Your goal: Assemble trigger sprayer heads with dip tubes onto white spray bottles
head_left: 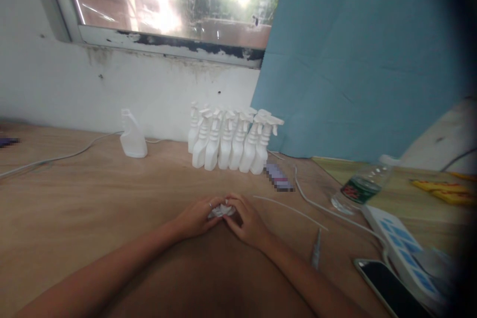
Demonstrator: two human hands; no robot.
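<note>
Left hand (197, 217) and right hand (250, 223) share a grip on a small white item (222, 210) — trigger spray bottles (225, 151) standing toward the back edge of the surface (85, 194).

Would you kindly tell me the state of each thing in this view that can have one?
Small white piece, held; exact shape unclear
Left hand, fingers bent around the piece
Right hand, fingers bent around the piece
Clustered spray bottles, upright, with trigger heads visible
Lone white bottle, upright, no trigger visible
Drink bottle, leaning in this view; fill unclear
Phone, lying flat, screen dark
Slim pointed tool, lying down
</note>
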